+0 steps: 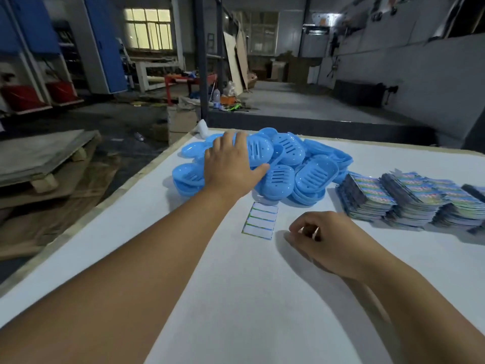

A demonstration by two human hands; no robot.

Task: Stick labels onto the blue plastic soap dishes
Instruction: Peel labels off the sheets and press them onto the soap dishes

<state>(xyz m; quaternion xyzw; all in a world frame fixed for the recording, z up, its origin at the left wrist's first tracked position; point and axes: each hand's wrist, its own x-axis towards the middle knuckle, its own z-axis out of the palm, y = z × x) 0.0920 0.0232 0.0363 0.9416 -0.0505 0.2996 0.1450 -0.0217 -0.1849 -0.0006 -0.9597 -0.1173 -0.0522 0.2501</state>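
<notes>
A white table (236, 298) fills the near scene. At its far middle lies a heap of blue dishes (296, 164), most upside down or tilted against each other. To the right of the heap stand label stacks (409, 198) in rows. The left hand (231, 164) reaches far, fingers spread flat over the heap's left side, touching a dish. The right hand (325, 237) rests near, fingers curled; whether it pinches anything, I cannot tell. Between the hands lies a label sheet (261, 220).
</notes>
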